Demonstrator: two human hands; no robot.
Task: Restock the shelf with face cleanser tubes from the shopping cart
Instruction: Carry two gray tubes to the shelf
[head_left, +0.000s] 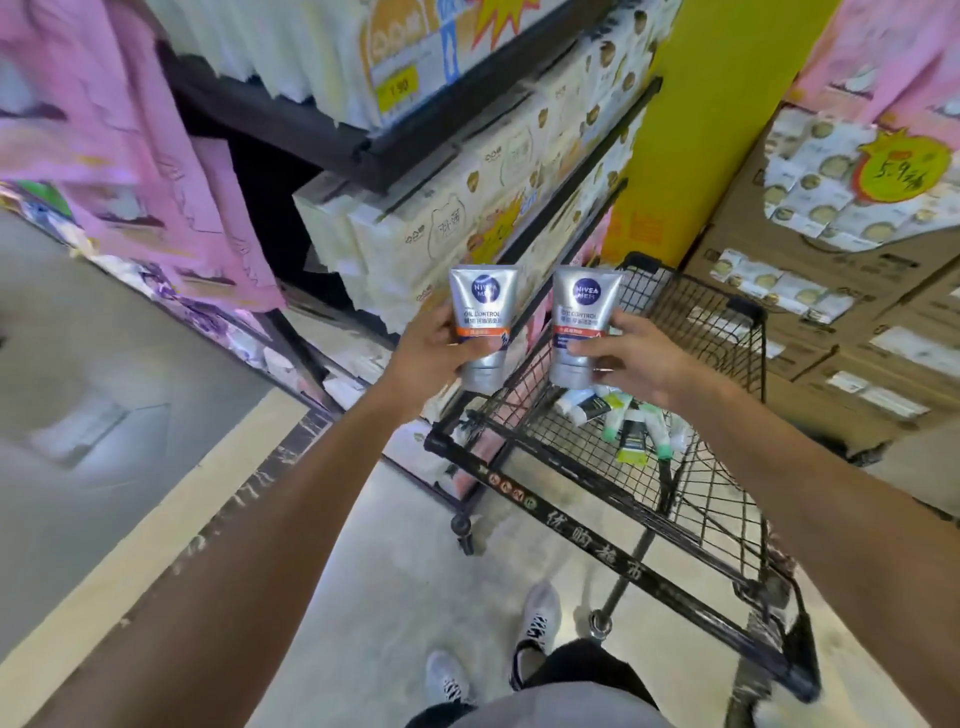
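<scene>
Shelf unit (395, 150): we are facing a dark-framed rack rising ahead and to the left, its tiers packed with cream-coloured cartons (415, 234); a yellow price tag (397, 85) is showing on the upper tier.
Cardboard stack (831, 291): brown boxes are piling up on the right, beyond the cart, with a yellow-and-red starburst price sign (896, 166) above them.
Yellow pillar (701, 130): it is standing between the rack and the boxes.
Shopping cart (613, 525): the black wire cart is sitting just right of the rack's foot, its handle bar nearest us, carrying pale lettering.
Tubes in the cart (631, 423): a small heap of white, green and dark tubes is lying on the basket floor, below our right hand.
Our shoes (540, 613): white trainers are showing on the pale floor at the bottom.
Left grip (441, 348): we are curling fingers and thumb round the lower half of the left silver tube (483, 317), holding it upright, cap down, in front of the rack.
Right grip (631, 358): we are wrapping fingers round the lower part of the right silver tube (584, 322), also upright and cap down, above the cart's front edge.
The pair: both cleanser tubes are showing blue round logos and orange bands, standing side by side, apart, neither on a shelf.
</scene>
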